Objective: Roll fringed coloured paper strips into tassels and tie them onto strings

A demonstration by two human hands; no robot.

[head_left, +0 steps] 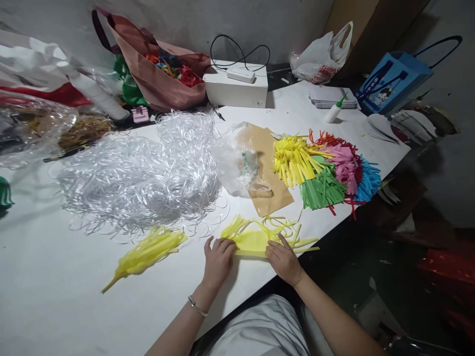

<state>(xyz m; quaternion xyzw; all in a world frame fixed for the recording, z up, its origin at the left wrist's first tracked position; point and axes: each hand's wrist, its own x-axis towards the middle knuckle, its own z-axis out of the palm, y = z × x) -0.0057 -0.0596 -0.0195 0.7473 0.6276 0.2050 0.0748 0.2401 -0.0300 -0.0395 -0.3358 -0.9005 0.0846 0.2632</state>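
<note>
Yellow fringed sheet (251, 241) lies on the desk (55, 306), held at either side by the left hand (220, 256) and right hand (285, 261). Straightening seems underway; the next move calls for even tension.

A: Is any of the yellow sheet (252, 241) hidden?
B: Parts are covered by the left hand (219, 258) and the right hand (284, 261).
A: What is cut off?
B: A green object (5, 194), by the left edge; red plastic (451, 267), by the right. The label (257, 103) on the white box (233, 91) cannot be read.
</note>
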